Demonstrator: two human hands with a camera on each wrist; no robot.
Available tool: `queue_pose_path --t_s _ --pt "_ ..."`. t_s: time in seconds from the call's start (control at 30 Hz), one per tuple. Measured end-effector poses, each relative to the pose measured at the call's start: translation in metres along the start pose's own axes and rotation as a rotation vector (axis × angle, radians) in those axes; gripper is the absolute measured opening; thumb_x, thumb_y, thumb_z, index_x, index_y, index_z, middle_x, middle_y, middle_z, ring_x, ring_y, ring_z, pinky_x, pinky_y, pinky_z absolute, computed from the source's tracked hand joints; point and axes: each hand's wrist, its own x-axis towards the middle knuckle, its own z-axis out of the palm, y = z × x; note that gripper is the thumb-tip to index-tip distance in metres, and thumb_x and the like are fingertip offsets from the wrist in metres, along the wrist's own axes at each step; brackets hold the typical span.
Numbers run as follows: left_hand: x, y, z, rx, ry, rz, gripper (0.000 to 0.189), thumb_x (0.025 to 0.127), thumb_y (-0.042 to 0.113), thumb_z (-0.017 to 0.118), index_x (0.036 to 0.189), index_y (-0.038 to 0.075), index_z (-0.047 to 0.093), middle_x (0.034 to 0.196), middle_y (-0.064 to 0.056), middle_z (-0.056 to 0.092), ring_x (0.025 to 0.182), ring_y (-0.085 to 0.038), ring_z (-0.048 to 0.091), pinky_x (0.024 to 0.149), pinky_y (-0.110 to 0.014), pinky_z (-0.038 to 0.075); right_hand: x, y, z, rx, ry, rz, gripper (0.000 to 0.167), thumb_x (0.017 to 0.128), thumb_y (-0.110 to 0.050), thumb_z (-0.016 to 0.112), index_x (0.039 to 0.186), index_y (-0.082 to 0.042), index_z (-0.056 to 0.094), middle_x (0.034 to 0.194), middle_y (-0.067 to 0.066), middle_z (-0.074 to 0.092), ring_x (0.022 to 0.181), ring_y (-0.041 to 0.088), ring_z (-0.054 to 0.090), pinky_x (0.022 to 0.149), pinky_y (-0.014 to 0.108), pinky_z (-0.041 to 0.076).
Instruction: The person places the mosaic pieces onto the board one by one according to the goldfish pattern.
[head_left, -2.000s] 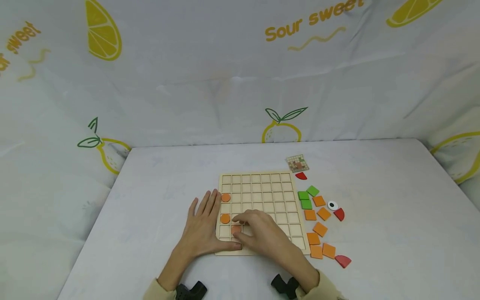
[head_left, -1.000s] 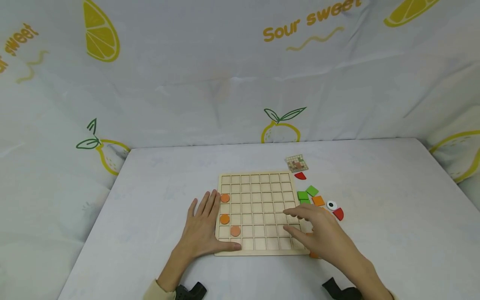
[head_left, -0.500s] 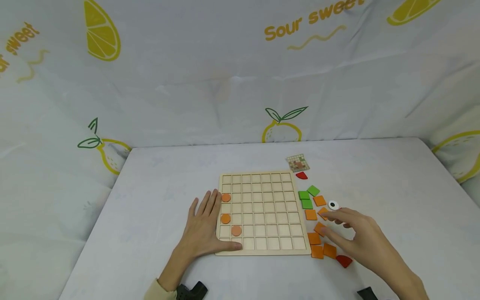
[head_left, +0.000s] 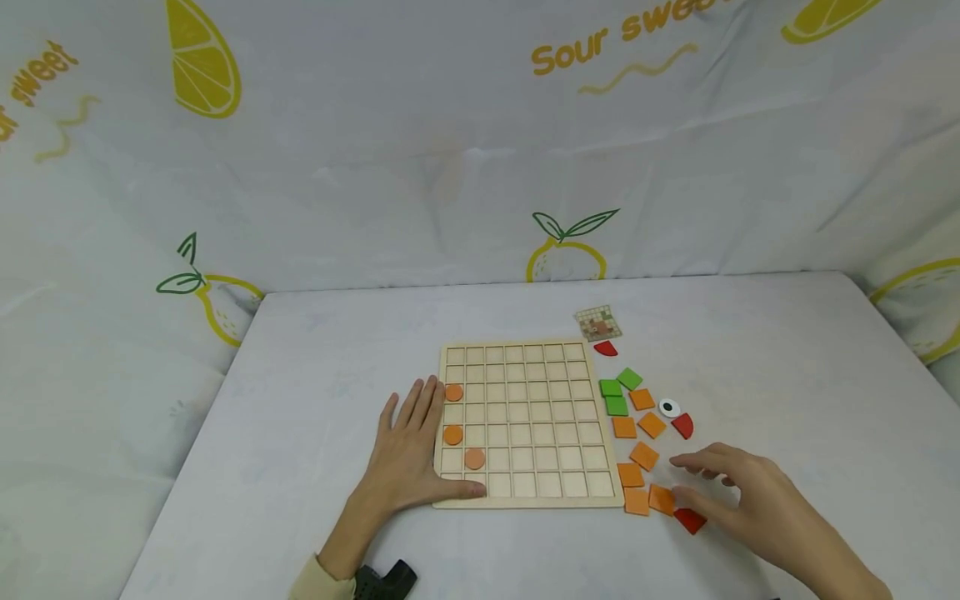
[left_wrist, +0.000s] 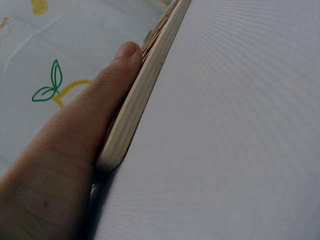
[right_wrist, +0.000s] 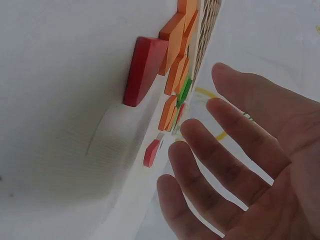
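A wooden grid board (head_left: 532, 427) lies on the table with three orange round pieces, one of them (head_left: 475, 459), set in cells on its left side. My left hand (head_left: 405, 454) rests with spread fingers along the board's left edge, its thumb (left_wrist: 129, 52) over the front rim. To the right, my right hand (head_left: 738, 496) hovers with fingers apart and nothing between them. Its thumb tip is close to an orange square tile (head_left: 662, 499) and a red quarter-round piece (head_left: 690, 521). In the right wrist view that red piece (right_wrist: 144, 70) lies below the bent fingers.
Several orange square tiles (head_left: 643, 456) and green tiles (head_left: 617, 406) lie along the board's right edge. Beyond them are a white disc with a black dot (head_left: 669, 407) and more red pieces (head_left: 683, 426). A small pattern card (head_left: 598, 322) lies behind the board.
My right hand has left the orange round piece in the board's lower left and moved right, past the tiles, to near the front red piece. My left hand has stayed in place.
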Motion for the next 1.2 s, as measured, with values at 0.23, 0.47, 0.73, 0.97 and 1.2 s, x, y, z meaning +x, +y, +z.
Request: queue_pose_path --t_s 0.23,0.47,0.73,0.97,1.2 --pt "0.000 0.001 -0.001 0.000 0.012 0.008 0.148 0.059 0.096 0.060 0.164 0.006 0.011 0.174 -0.010 0.008 0.162 -0.031 0.009 0.127 -0.060 0.007 -0.009 0.009 0.009 -0.044 -0.154 0.039 0.028 0.073 -0.039 0.090 0.095 -0.025 0.079 0.079 -0.015 0.058 0.072 -0.005 0.044 0.065 0.018 0.048" --pt "0.000 -0.001 0.000 0.014 0.002 0.000 0.147 0.059 0.093 0.065 0.164 0.007 0.008 0.174 -0.009 0.005 0.163 -0.029 0.007 0.127 -0.059 0.007 -0.008 0.014 0.014 -0.005 -0.241 0.089 0.023 0.076 -0.029 0.089 0.095 -0.023 0.077 0.075 -0.011 0.056 0.068 -0.002 0.042 0.062 0.017 0.045" --pt "0.000 -0.001 0.001 0.018 0.001 0.003 0.147 0.060 0.094 0.063 0.164 0.007 0.008 0.174 -0.009 0.005 0.163 -0.029 0.007 0.128 -0.059 0.006 -0.004 0.022 0.009 -0.004 -0.334 0.062 0.025 0.078 -0.011 0.086 0.100 -0.021 0.080 0.097 -0.010 0.067 0.084 0.003 0.056 0.072 0.019 0.056" --pt "0.000 -0.001 0.001 0.022 -0.006 -0.007 0.146 0.060 0.092 0.065 0.164 0.008 0.007 0.174 -0.008 0.004 0.163 -0.028 0.006 0.128 -0.058 0.006 -0.006 0.020 0.007 -0.011 -0.288 0.094 0.029 0.079 -0.017 0.086 0.107 -0.013 0.080 0.091 -0.010 0.066 0.078 0.002 0.055 0.068 0.018 0.053" --pt "0.000 -0.001 0.002 0.018 0.002 -0.007 0.146 0.060 0.091 0.066 0.164 0.008 0.008 0.174 -0.007 0.005 0.163 -0.028 0.006 0.128 -0.058 0.006 -0.009 0.009 0.015 0.018 -0.227 0.236 0.042 0.076 -0.030 0.090 0.106 -0.003 0.079 0.072 -0.006 0.056 0.069 0.008 0.049 0.059 0.017 0.045"
